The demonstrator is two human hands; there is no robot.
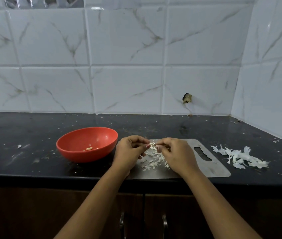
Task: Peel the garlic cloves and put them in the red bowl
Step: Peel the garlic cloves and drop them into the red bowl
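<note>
A small pale garlic clove [152, 144] is pinched between the fingertips of my left hand [130, 152] and my right hand [177, 154], just above a steel cutting board [212, 167]. Under the hands lies a heap of white garlic skins [152, 159] on the board. To the left stands the red bowl [78, 155], with a peeled clove [89, 148] and a smaller bit lying inside it. Both hands have their fingers curled around the clove.
A second pile of garlic skins [240, 156] lies on the black counter [33, 152] right of the board. The tiled wall rises behind and at the far right. Cabinet doors with metal handles [122, 223] are below the counter's front edge.
</note>
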